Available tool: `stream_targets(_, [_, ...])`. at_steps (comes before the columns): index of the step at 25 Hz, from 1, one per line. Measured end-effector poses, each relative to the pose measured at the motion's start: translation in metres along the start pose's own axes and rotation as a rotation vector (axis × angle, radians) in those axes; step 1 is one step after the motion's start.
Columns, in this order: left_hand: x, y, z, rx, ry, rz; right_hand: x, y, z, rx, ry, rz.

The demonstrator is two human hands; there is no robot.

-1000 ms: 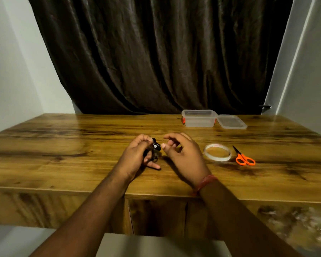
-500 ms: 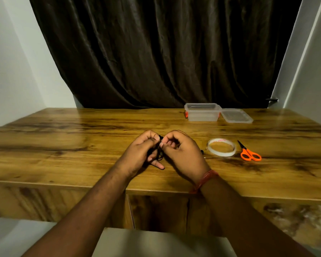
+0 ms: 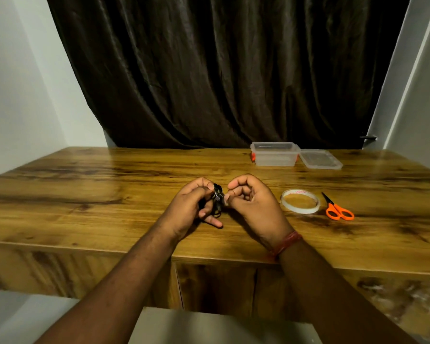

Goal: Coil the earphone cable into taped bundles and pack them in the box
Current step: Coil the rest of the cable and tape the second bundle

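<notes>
A small black coiled earphone cable (image 3: 217,199) sits between my two hands, just above the wooden table (image 3: 85,194). My left hand (image 3: 191,207) grips the coil with thumb and fingers; most of the coil is hidden behind them. My right hand (image 3: 252,202) is curled beside the coil, its thumb and forefinger pinched at the coil's right edge. Whether they hold tape or cable I cannot tell. A clear roll of tape (image 3: 300,201) lies flat to the right. The clear plastic box (image 3: 274,153) stands open at the back, with its lid (image 3: 320,158) beside it.
Orange-handled scissors (image 3: 336,209) lie right of the tape roll. A dark curtain (image 3: 221,70) hangs behind the table, with white walls on both sides. The table's front edge runs under my forearms.
My hands closed together over the coil half a second ago and have now drawn slightly apart, with the coil showing again between them. The camera view has shifted a little.
</notes>
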State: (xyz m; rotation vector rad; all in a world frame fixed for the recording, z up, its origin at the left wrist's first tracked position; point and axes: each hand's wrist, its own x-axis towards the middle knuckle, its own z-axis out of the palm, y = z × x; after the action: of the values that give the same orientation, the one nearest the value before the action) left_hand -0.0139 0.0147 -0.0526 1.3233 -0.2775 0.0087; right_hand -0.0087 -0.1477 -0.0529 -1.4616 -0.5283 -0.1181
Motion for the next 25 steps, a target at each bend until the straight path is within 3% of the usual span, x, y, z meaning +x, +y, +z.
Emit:
stream_targets(4, [0.0, 0.0, -0.002, 0.004, -0.007, -0.001, -0.001, 0.003, -0.002, -0.152, -0.06, -0.019])
stream_targets(8, [0.0, 0.0, -0.002, -0.002, 0.008, -0.011, -0.003, 0.007, 0.002, -0.771, -0.003, -0.333])
stream_targets(11, [0.001, 0.0, -0.003, -0.017, 0.027, -0.017, -0.005, 0.005, 0.004, -0.96, 0.113, -0.473])
stream_targets(14, [0.001, 0.001, -0.002, -0.008, 0.035, -0.008, -0.006, 0.003, 0.003, -0.848, 0.137, -0.429])
stream_targets(17, [-0.001, 0.003, -0.002, -0.017, 0.054, 0.017, -0.005, 0.002, -0.002, -0.328, 0.067, -0.13])
stream_targets(19, [-0.001, 0.004, -0.004, -0.025, 0.064, 0.03, -0.004, 0.004, -0.006, -0.141, 0.058, -0.012])
stream_targets(23, [-0.001, 0.0, -0.005, 0.005, 0.008, 0.015, -0.003, 0.002, -0.01, -0.256, 0.131, -0.113])
stream_targets(25, [0.0, -0.002, -0.005, 0.026, -0.049, 0.006, -0.004, 0.002, -0.007, -0.402, 0.055, -0.198])
